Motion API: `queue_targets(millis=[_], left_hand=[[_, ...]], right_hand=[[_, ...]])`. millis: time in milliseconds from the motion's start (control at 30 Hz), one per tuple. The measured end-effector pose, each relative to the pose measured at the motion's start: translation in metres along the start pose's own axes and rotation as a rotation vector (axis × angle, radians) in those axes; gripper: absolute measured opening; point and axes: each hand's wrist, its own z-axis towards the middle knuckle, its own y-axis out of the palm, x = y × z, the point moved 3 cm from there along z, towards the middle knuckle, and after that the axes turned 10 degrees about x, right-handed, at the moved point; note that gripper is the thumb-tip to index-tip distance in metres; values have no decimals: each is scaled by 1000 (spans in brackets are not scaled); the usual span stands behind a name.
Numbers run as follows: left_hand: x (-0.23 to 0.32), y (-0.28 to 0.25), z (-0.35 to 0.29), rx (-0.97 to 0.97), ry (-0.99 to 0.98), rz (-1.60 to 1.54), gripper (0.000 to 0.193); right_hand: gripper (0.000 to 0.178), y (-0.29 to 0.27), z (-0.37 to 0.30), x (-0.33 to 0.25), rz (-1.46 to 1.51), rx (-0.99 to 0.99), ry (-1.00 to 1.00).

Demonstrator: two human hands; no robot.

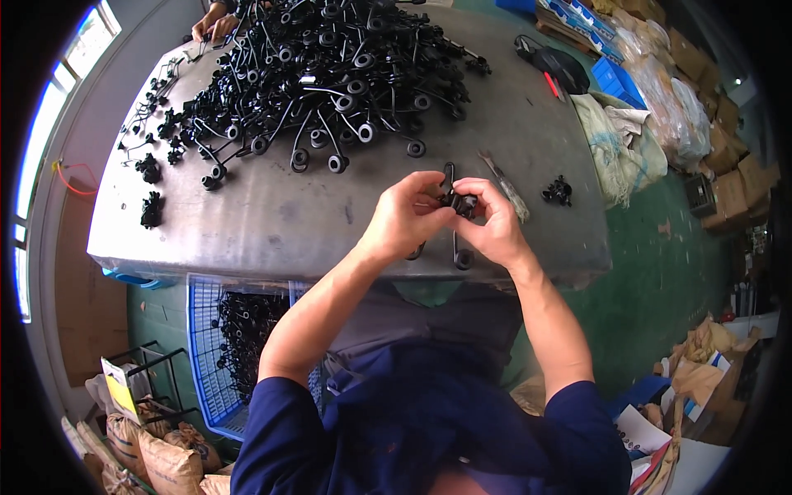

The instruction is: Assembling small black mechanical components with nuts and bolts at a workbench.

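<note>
Head view: near the centre of the frame, just above the table's near edge, a black rod part (464, 205) sits between the person's two hands. The left hand (398, 219) is closed to a pinch, thumb and fingers gathered on the part from the left; the right hand (497, 231) pinches it from the right, thumb and forefinger nearly meeting the left fingertips. What could go wrong, I judge, is a slip: the grip is by fingertips only, so uneven pressure might twist the part or drop a small piece, and the fingers could get nipped where they crowd together. Its long axis appears to run up and down the frame, leaning slightly, with a narrow end toward the top and a ringed end toward the bottom; fingers hide the middle, so I cannot tell whether it is all one piece. Right of the hands lies a slim pale tool (505, 188), then a small black cluster (558, 191). A large heap of black ringed rods (330, 91) fills the upper middle of the metal table (272, 227), another person's hands (216, 23) show upper left, and a blue crate (206, 363) stands lower left.
</note>
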Motion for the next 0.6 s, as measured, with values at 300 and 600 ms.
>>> queue_targets(millis=[300, 600], left_hand=[[-8, -8, -3, -95, -115, -3, 30], [-13, -11, -7, -163, -194, 84, 34]], right_hand=[[40, 0, -3, -1, 0, 42, -43], [39, 0, -5, -5, 12, 25, -32]])
